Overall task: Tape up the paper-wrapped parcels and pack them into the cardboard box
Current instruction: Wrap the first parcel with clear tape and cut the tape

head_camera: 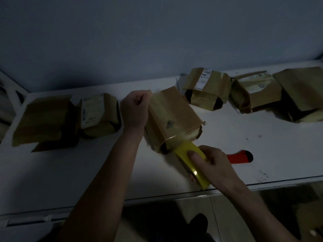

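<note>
A brown paper-wrapped parcel [172,117] lies in the middle of the white table [244,147], with a glossy strip of tape running along its top. My left hand [135,109] grips the parcel's far left edge with curled fingers. My right hand [212,163] holds a yellow roll of tape [190,165] at the parcel's near end, and a stretch of tape runs from the roll onto the parcel. No cardboard box shows in the view.
Two wrapped parcels [47,119] [100,116] sit at the left, three more [207,88] [255,91] [300,93] at the back right. A red-and-black cutter [240,156] lies behind my right hand. The table's front edge runs just below the roll.
</note>
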